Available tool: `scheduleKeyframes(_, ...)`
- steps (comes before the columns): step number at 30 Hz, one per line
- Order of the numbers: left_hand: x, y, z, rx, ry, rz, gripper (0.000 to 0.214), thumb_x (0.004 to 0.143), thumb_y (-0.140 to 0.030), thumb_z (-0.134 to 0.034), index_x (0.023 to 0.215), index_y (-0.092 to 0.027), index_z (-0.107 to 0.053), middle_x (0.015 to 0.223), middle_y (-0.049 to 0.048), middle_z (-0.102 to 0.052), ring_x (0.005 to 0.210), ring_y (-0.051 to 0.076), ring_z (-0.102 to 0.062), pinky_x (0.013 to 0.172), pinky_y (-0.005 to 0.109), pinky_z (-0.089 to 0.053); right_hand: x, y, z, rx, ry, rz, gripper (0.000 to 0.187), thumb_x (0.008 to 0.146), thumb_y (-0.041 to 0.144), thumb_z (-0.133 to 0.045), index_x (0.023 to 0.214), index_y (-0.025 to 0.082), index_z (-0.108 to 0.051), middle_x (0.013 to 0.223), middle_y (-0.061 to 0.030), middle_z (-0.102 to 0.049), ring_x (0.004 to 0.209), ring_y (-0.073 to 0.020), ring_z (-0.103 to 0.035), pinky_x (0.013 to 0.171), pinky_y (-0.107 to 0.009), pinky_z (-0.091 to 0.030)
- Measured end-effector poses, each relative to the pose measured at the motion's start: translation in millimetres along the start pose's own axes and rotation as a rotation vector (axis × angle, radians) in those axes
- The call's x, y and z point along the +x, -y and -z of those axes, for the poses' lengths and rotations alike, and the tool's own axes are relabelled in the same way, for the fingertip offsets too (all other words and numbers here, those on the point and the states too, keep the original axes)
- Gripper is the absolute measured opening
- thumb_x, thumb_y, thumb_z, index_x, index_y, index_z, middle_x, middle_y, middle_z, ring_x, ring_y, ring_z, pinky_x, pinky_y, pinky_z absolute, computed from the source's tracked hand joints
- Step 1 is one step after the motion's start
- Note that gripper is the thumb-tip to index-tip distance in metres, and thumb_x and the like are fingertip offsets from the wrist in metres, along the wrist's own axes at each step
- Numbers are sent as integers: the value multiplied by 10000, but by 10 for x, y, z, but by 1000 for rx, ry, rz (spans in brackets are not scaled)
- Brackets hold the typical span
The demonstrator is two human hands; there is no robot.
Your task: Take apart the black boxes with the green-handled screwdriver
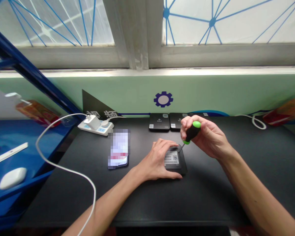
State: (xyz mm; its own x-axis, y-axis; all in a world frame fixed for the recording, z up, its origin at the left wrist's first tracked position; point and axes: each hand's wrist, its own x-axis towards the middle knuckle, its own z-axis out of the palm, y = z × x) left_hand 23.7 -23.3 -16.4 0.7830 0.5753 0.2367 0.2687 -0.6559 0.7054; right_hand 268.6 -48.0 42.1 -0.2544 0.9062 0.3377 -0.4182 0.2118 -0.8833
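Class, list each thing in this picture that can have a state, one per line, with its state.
Black device: flat, label up
Left hand: closed around black device
Screwdriver: tilted, tip down at black device
Right hand: gripping screwdriver
Phone: lying flat, screen lit, content blurred
Adapter: plugged into power strip
Long white cable: slack, curving

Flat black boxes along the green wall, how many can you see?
2 plainly: the left box, and the right box beside it, partly covered by the right hand. A third may be mostly hidden behind that hand.
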Motion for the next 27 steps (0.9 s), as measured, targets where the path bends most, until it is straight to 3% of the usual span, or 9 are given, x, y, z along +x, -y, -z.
scheduleKeyframes(4,-4,-9,-7,1,12,6,918,734,-632,-1012,1474,-278,-601,1505,144,-694,1380,399,-585,1153,561,-454,-14,-6,-23,-2,27,-23,372,1133,539,-635,1264,233,-801,981,-67,-629,769,-215,-580,731,-384,-495)
scheduleKeyframes(7,-12,-12,-21,-1,9,4,928,727,-656,-1011,1474,-284,-606,1495,144,-697,1386,405,-583,1174,577,-446,-16,-31,-84,46,-6,-8,408,1027,616,-786,1261,285,-731,941,-23,-619,686,-184,-516,655,-343,-451)
scheduleKeyframes(10,-22,-17,-30,-16,9,-10,942,741,-689,-997,1492,-287,-595,1496,141,-691,1395,397,-575,1202,583,-439,-31,-31,-123,44,-21,17,313,992,491,-878,1162,306,-692,925,-1,-645,679,-170,-559,652,-315,-470)
scheduleKeyframes(14,-35,-1,-24,-48,-28,38,861,817,-669,-956,1493,-276,-597,1484,146,-677,1404,389,-565,1205,586,-459,-53,-15,-139,-48,-60,15,296,1107,525,-711,1107,237,-779,1040,-78,-694,836,-223,-668,756,-372,-557)
scheduleKeyframes(17,-41,28,-16,-53,-46,79,803,847,-615,-949,1474,-248,-608,1461,153,-676,1380,384,-587,1199,587,-476,-54,-26,-151,-61,-88,30,415,1123,612,-638,1109,229,-797,946,-65,-653,723,-205,-590,680,-372,-518)
scheduleKeyframes(20,-40,45,-15,-53,-37,81,761,859,-564,-950,1460,-240,-614,1427,147,-690,1359,379,-606,1199,589,-486,-61,-37,-157,-35,-101,49,461,1003,717,-770,1154,285,-711,858,-11,-612,636,-188,-509,608,-348,-463)
scheduleKeyframes(22,-35,47,-19,-53,-36,69,741,858,-542,-952,1450,-246,-619,1410,138,-697,1343,374,-614,1202,590,-488,-73,-35,-156,-36,-100,61,428,952,607,-891,1138,312,-644,873,7,-629,643,-184,-522,616,-331,-461)
scheduleKeyframes(24,-30,46,-22,-54,-40,61,734,857,-538,-954,1444,-247,-624,1407,134,-697,1340,368,-616,1202,582,-493,-84,-25,-153,-64,-92,71,316,1001,485,-876,1117,302,-646,920,-9,-662,706,-195,-586,665,-336,-496)
scheduleKeyframes(27,-24,49,-22,-45,-43,60,732,859,-536,-954,1445,-240,-630,1408,135,-694,1350,363,-614,1193,563,-506,-79,-17,-155,-97,-78,77,253,1110,516,-715,1141,265,-723,1014,-59,-686,807,-220,-648,740,-373,-537)
